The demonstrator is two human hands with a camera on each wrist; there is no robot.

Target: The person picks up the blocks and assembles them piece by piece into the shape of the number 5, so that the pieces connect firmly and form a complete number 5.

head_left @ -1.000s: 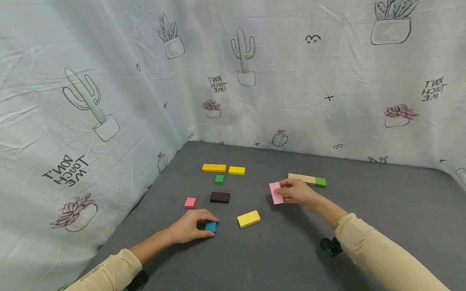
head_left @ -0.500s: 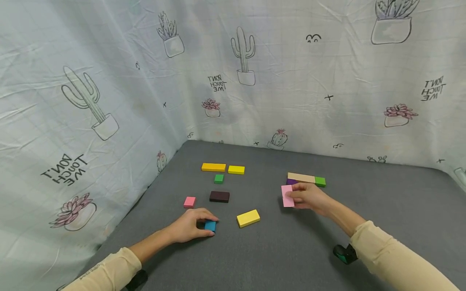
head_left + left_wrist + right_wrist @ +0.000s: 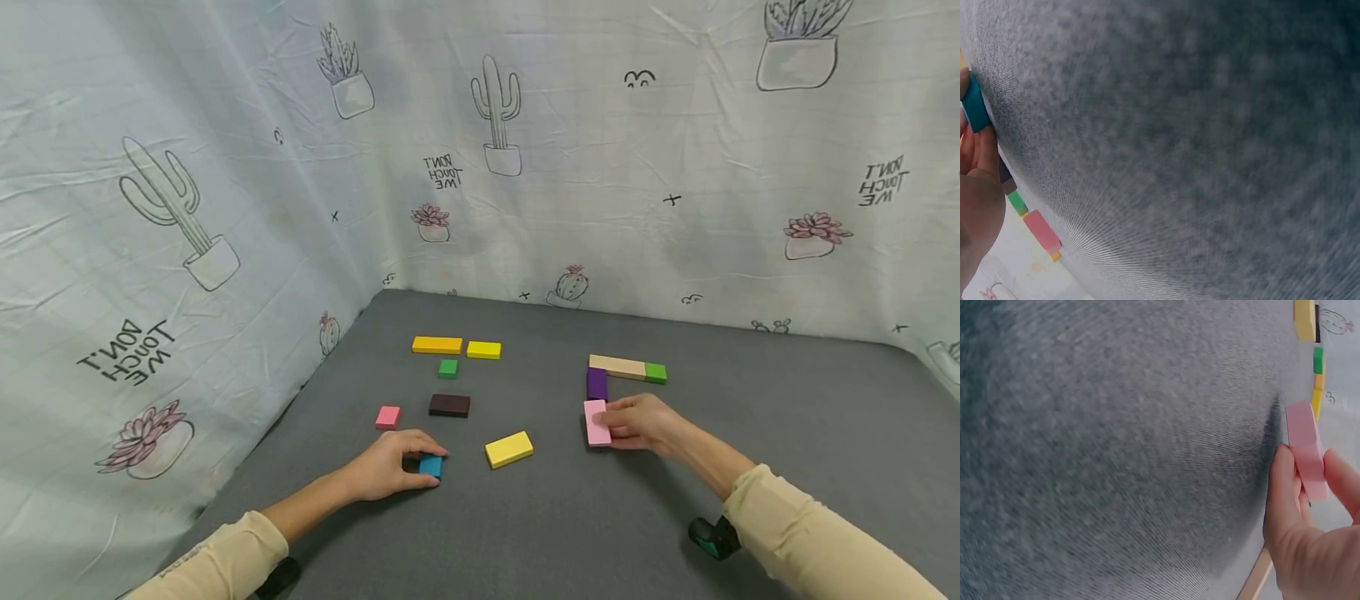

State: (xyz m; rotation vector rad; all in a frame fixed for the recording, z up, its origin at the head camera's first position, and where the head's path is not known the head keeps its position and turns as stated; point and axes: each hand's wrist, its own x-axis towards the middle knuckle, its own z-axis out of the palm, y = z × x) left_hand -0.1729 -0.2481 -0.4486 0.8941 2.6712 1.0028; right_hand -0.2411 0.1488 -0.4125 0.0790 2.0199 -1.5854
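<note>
Between thumb and fingers, my right hand pinches a light pink block by its right side. In the head view that block is lined up with the near end of a purple block; whether they touch I cannot tell. The purple block runs toward me from the left end of a tan block, and a light green block adjoins the tan one's right end. On the left, my left hand pinches a small blue block at the table. The left wrist view shows this blue block at its edge.
A yellow block lies between the hands. Farther off are a dark brown block, a coral pink block, a green block, an orange-yellow block and another yellow block. Printed fabric walls the grey table.
My right hand has carried the light pink block rightward, then toward me, down to the purple block's near end. The purple block has come into view. My left hand stays on the blue block.
</note>
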